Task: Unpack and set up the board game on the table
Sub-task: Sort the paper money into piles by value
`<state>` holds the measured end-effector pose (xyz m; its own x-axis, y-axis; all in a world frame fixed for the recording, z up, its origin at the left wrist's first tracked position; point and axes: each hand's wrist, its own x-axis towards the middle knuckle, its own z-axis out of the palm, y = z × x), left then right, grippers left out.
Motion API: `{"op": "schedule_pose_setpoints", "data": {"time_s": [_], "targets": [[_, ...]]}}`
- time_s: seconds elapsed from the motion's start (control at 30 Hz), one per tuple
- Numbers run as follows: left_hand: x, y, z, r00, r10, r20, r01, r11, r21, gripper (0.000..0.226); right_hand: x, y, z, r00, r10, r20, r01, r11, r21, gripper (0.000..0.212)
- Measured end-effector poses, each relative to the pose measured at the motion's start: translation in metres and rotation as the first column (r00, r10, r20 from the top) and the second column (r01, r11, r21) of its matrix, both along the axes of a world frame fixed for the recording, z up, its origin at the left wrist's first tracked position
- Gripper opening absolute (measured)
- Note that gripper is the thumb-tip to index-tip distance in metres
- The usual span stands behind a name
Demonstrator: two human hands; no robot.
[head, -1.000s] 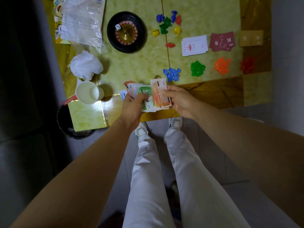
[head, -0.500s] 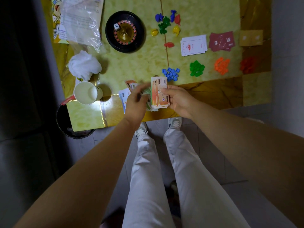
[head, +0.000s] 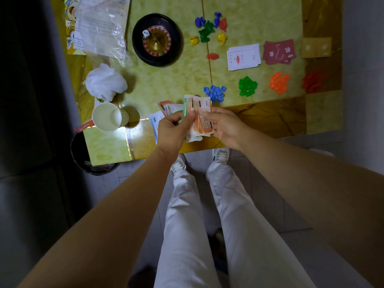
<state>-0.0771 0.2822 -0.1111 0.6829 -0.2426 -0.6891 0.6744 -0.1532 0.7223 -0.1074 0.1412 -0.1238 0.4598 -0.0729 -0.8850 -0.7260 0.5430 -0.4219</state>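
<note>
While both hands meet over the near edge of the table (head: 270, 121), the left hand (head: 172, 132) and the right hand (head: 226, 126) each pinch a fanned stack of play banknotes (head: 199, 115) between thumb and fingers. Further banknotes (head: 154, 123) lie flat on the tabletop just beside the left hand, near the blue tokens (head: 216, 93).

I saw a yellow-green table (head: 170, 80). On it lay a roulette wheel (head: 157, 39), loose pawns (head: 208, 30), and white cards (head: 243, 57) beside maroon cards (head: 278, 51). 4 heaps sat in a row: blue tiles (head: 215, 93), green tiles (head: 247, 86), orange tiles (head: 279, 83) and red tiles (head: 312, 81). At the left stood a cup (head: 108, 117) near a tissue (head: 106, 82) and a plastic bag (head: 101, 26). Some notes (head: 154, 121) lay at the near edge.
</note>
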Motion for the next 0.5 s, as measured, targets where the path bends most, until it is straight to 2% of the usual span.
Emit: {"op": "schedule_pose_setpoints", "data": {"time_s": [0.2,0.5], "targets": [[-0.0012,0.0017,-0.0069,0.995,0.033,-0.092,-0.039,0.997,-0.06,0.026,0.0035,0.0,0.002,1.0,-0.019,-0.012,0.02,0.999,0.034,0.014],[0.0008,0.0011,-0.0072,0.995,0.033,-0.097,-0.044,0.991,-0.124,0.028,0.0045,-0.0018,0.0032,0.999,-0.044,-0.009,0.044,0.995,0.088,0.015]]}}
